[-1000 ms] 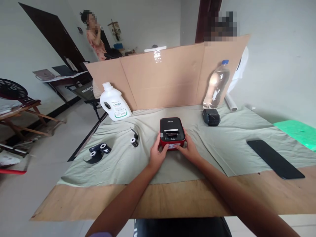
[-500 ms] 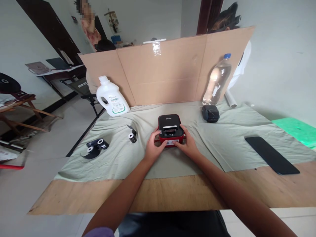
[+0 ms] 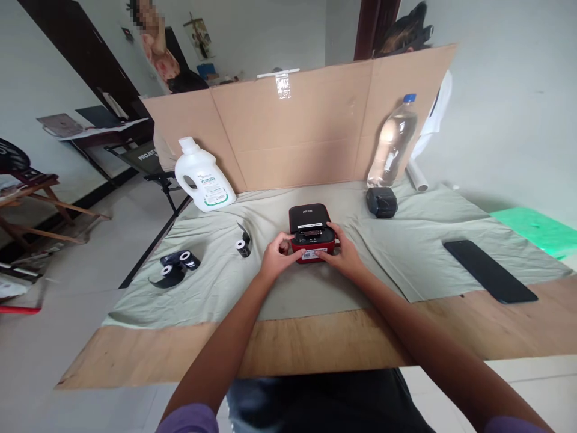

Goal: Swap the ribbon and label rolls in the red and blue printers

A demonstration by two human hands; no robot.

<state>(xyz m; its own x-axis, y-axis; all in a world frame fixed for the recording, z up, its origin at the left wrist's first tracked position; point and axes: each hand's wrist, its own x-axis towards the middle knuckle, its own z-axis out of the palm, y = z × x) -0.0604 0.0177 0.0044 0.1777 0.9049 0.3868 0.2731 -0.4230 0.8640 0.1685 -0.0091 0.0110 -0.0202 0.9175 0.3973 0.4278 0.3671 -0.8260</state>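
A small red and black label printer (image 3: 310, 225) sits on the grey-green cloth (image 3: 406, 252) in the middle of the table. My left hand (image 3: 276, 260) grips its near left corner, fingers curled round the red base. My right hand (image 3: 341, 255) holds the near right side, thumb on the front label. The black lid is tilted up slightly at the back. A small black ribbon roll (image 3: 244, 243) lies just left of my left hand.
Two more black rolls (image 3: 177, 268) lie at the cloth's left end. A white jug (image 3: 202, 180), a clear bottle (image 3: 391, 143), a small black device (image 3: 381, 201) and a cardboard screen (image 3: 297, 126) stand behind. A dark phone (image 3: 489, 279) lies right. People stand behind the screen.
Both hands have shifted slightly along the printer's front while keeping hold; the lid looks tilted up a little more. The camera has tipped, so everything sits a bit higher in view.
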